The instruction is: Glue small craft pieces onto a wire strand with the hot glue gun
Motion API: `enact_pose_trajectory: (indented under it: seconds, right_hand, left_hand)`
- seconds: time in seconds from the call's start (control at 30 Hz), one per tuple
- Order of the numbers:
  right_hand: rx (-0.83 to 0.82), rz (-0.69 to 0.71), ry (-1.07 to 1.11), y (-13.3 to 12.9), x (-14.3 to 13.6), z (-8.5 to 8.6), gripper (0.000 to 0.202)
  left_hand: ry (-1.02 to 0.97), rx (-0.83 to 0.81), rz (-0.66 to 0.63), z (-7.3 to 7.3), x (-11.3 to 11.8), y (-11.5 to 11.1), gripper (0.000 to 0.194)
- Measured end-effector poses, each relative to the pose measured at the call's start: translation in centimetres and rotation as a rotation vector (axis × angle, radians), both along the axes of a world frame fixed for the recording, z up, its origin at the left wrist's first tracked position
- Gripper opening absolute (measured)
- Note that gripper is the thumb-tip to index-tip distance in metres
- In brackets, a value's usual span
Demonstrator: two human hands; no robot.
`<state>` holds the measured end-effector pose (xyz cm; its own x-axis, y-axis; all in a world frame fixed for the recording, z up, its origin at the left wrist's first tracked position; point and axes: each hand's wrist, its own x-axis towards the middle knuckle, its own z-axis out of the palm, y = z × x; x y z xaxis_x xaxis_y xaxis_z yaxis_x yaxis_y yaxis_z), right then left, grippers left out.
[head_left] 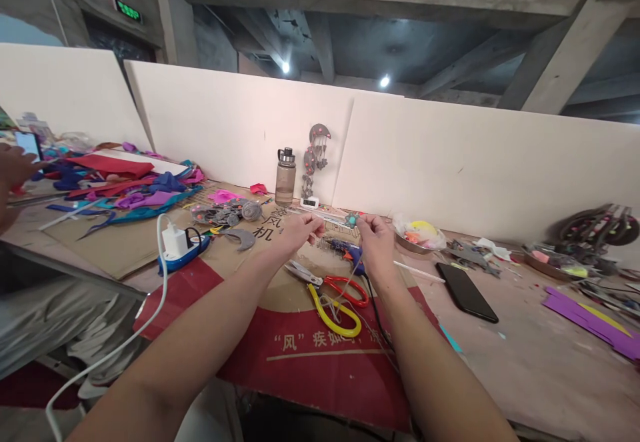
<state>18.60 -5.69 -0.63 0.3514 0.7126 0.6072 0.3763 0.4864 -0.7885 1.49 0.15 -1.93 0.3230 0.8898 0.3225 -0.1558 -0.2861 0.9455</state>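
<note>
Green-centred grey piece touches the right hand's fingers.

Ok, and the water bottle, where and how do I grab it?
I'd wrap the hand around the body of the water bottle, below the cap, from the front left: it's an upright, round shape, with the white board behind and the grey crescent ornament close on the right.

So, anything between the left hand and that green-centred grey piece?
Nothing visible blocks the left hand from the small grey piece with the green centre; the blue glue gun lies nearer the body.
</note>
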Motion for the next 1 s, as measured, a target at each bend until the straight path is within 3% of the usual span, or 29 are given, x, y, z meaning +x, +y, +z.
enact_pose_trajectory:
  seconds: [0.3, 0.57, 1.0]
  right_hand:
    - [-0.03, 0.009, 0.02, -0.5, -0.8, 0.1, 0.022]
    - [-0.044, 0.028, 0.006, -0.7, -1.2, 0.2, 0.019]
    - [-0.045, -0.026, -0.015, -0.8, -1.4, 0.1, 0.02]
  left_hand:
    - [-0.11, 0.165, 0.019, 0.4, -0.2, -0.1, 0.015]
    - [-0.088, 0.118, 0.043, 0.4, 0.0, -0.2, 0.018]
    - [-0.057, 0.024, 0.169, -1.1, -1.5, 3.1, 0.015]
